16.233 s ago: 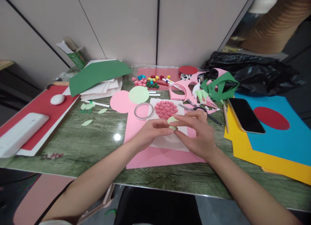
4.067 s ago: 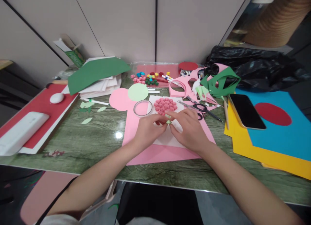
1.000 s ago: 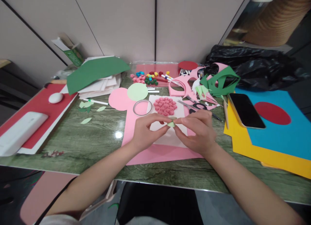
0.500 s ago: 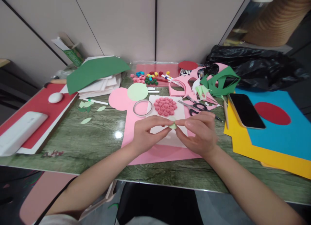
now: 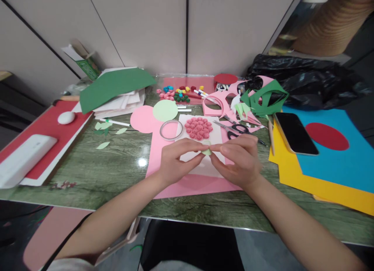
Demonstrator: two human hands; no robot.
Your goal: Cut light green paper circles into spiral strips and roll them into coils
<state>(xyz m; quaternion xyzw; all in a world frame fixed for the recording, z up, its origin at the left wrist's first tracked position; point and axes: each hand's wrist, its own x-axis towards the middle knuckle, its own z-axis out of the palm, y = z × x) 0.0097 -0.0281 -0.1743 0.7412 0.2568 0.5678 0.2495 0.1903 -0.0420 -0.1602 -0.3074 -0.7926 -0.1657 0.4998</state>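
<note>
My left hand [image 5: 175,160] and my right hand [image 5: 238,160] meet over a white sheet [image 5: 204,167] lying on pink paper [image 5: 187,185]. Both pinch one small light-green paper piece [image 5: 207,150] between thumbs and fingertips, held just above the sheet. Right behind it, on the same white sheet, sits a cluster of pink rolled paper rosettes [image 5: 199,128]. A roll of clear tape [image 5: 171,130] lies to the left of the cluster, and black-handled scissors [image 5: 236,129] lie to its right.
A phone [image 5: 295,133] rests on yellow and blue paper [image 5: 336,165] at the right. Green paper [image 5: 115,85] tops a stack of sheets at back left. Pens, coloured paper balls [image 5: 175,93] and cut scraps [image 5: 263,97] crowd the back. A white device [image 5: 25,156] lies on a red mat at left.
Over the last second the hands have hardly shifted, still pinching the green piece. Four seconds ago they held it lower, against the front of the rosette cluster.
</note>
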